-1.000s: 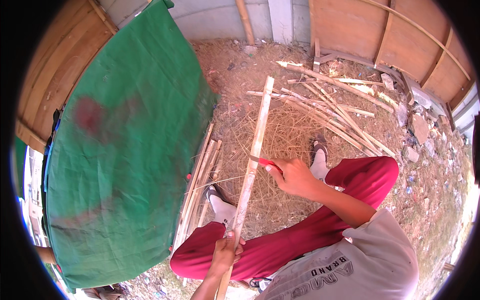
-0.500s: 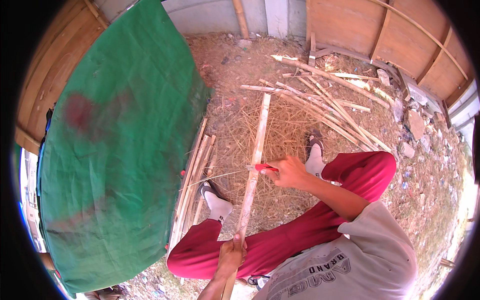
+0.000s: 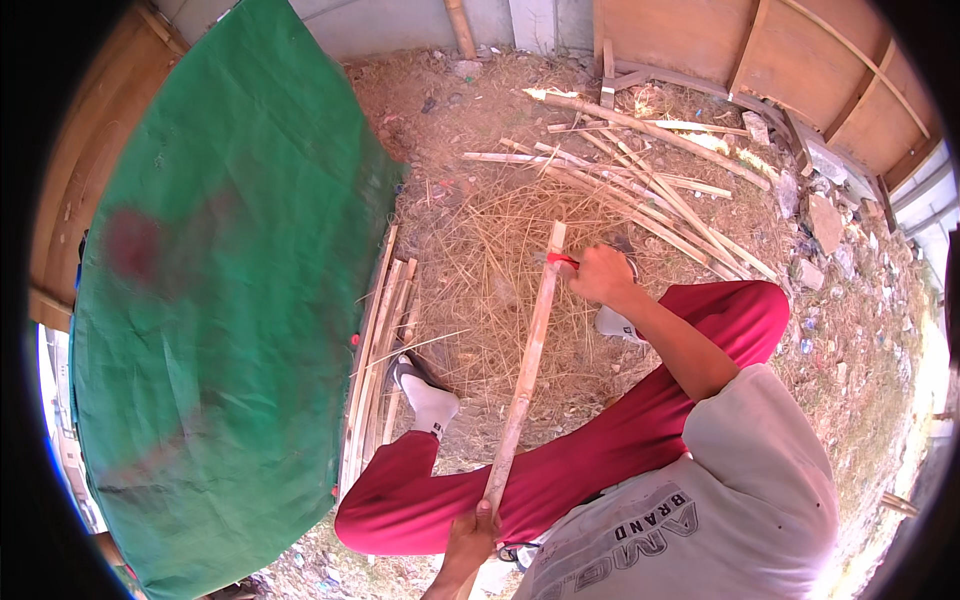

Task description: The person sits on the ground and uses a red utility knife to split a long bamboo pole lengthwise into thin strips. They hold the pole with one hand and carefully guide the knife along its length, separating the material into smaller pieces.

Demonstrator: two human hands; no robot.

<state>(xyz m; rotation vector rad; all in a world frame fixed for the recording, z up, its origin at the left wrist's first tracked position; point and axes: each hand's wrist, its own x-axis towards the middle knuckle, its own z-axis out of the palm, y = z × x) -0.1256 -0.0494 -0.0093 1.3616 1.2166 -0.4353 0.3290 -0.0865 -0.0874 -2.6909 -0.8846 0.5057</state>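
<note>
Bamboo strip [image 3: 528,360], one, running from lower centre of the frame up to centre, propped across the red-trousered lap so both ends stay steady. Left hand [image 3: 472,538] at the bottom edge, fingers clenched round the near end to brace it. Right hand [image 3: 603,274], fingers closed on a red-handled tool [image 3: 562,259] pressed to the far tip, apparently for shaving. Two white-socked feet planted in the straw [image 3: 480,250]. Several finished strips [image 3: 385,340] stacked beside the green tarp [image 3: 220,300] at left; more poles [image 3: 640,180] scattered upper right, count unclear.

Green tarp [image 3: 220,330] close left; bamboo pile [image 3: 640,180] ahead
</note>
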